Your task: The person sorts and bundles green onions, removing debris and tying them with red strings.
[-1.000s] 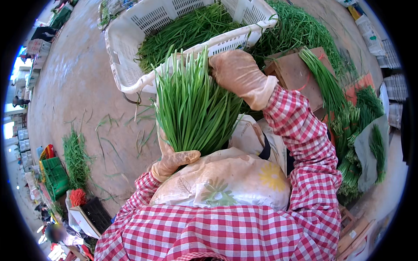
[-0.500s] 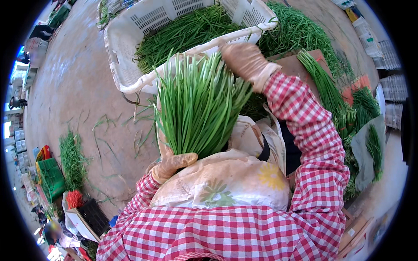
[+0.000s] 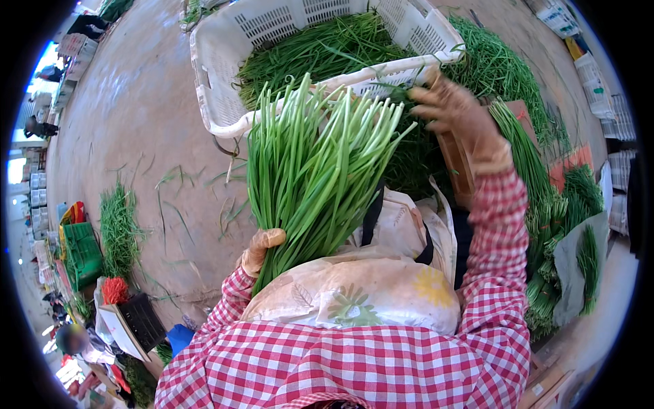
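Note:
A thick bunch of green chives (image 3: 306, 170) stands in front of me, pale cut ends up and leaves down against my lap. My left hand (image 3: 257, 251), in a tan glove, is closed round its lower left side, thumb showing. To the right of the bunch's top, my right hand (image 3: 460, 112), also gloved, is raised with its fingers spread and a little blurred. A few loose blades hang in the air by its fingertips. Just beyond the bunch is a white plastic crate (image 3: 221, 102) with loose green blades (image 3: 327, 51) inside.
A heap of loose greens (image 3: 494, 68) lies right of the crate. Tied bunches (image 3: 545, 266) are stacked along my right. Scattered blades (image 3: 119, 232), a green crate (image 3: 82, 255) and red ties (image 3: 114, 291) are on the left. A flowered apron (image 3: 381, 293) covers my lap.
My right hand has moved right, off the top of the bunch, and its fingers have spread. The bunch now leans more to the right, still in my left hand.

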Motion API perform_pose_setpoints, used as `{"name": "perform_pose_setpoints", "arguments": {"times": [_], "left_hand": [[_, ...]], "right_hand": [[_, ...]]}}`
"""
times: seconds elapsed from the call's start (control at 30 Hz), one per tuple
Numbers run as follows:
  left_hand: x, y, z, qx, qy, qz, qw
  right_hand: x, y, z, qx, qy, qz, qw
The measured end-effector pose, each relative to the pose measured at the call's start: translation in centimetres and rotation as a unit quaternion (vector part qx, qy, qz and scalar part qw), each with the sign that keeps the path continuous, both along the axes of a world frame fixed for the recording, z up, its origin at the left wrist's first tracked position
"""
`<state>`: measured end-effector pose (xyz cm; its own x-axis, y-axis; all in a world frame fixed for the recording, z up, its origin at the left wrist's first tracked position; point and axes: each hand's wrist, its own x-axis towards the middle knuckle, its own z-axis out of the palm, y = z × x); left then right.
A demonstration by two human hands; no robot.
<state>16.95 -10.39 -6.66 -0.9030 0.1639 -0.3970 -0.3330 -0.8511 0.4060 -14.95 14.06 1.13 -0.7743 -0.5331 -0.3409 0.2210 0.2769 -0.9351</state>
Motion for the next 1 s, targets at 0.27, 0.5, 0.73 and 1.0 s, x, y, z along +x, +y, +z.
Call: {"name": "perform_pose_setpoints", "arguments": {"times": [0.27, 0.5, 0.73, 1.0], "left_hand": [[-3.2, 1.6, -0.4, 0.106, 0.006, 0.089, 0.990], [-3.5, 2.0, 0.6, 0.161, 0.066, 0.074, 0.982], [-3.2, 2.1, 2.0, 0.074, 0.034, 0.062, 0.995], [-3.0, 2.7, 2.5, 0.042, 0.011, 0.074, 0.996]], "right_hand": [[10.1, -0.9, 1.5, -0.169, 0.091, -0.063, 0.979], [7.8, 1.7, -1.4, -0.093, 0.023, -0.065, 0.993], [7.3, -0.3, 4.9, 0.100, 0.593, 0.078, 0.795], [8.4, -1.8, 0.4, 0.121, 0.545, 0.031, 0.829]]}}
